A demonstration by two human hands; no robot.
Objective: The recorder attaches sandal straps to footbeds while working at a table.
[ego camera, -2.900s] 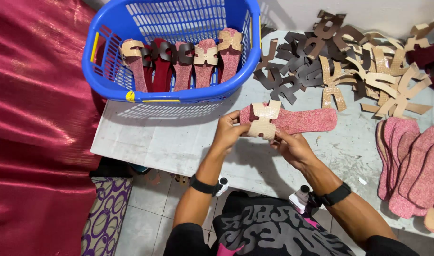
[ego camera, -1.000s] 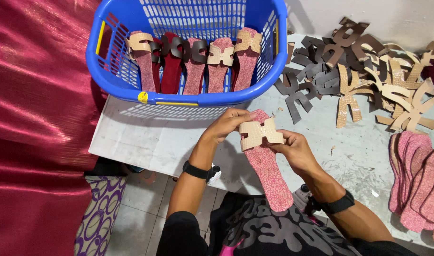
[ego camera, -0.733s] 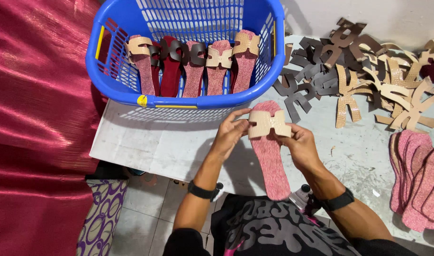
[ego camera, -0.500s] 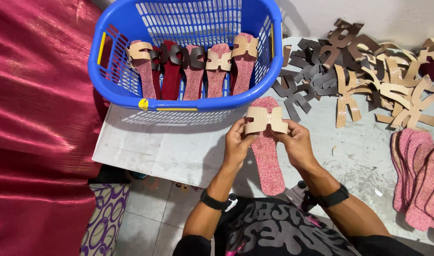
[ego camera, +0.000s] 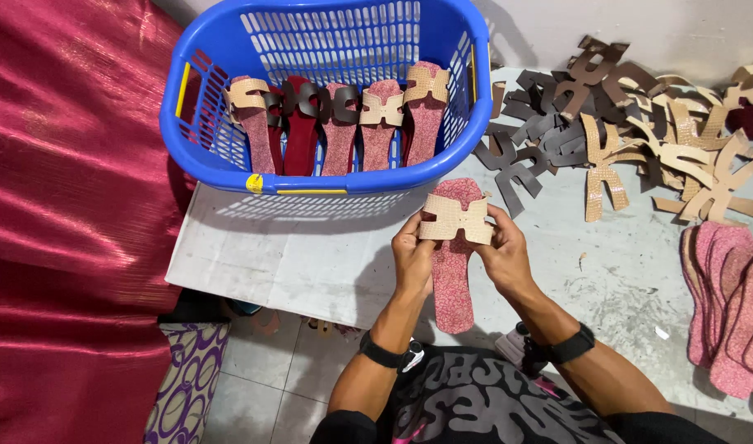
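Both hands, left hand [ego camera: 413,256] and right hand [ego camera: 503,252], pinching tan strap [ego camera: 454,219] on pink sole [ego camera: 454,265] over worktop [ego camera: 311,255], six o'clock of blue basket [ego camera: 327,177]. Risk: strap seated askew if either grip slips.

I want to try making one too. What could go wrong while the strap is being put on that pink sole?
The tan strap could end up crooked, since only fingertips of the left hand and right hand hold it. The pink sole hangs past the table edge, so it might drop.
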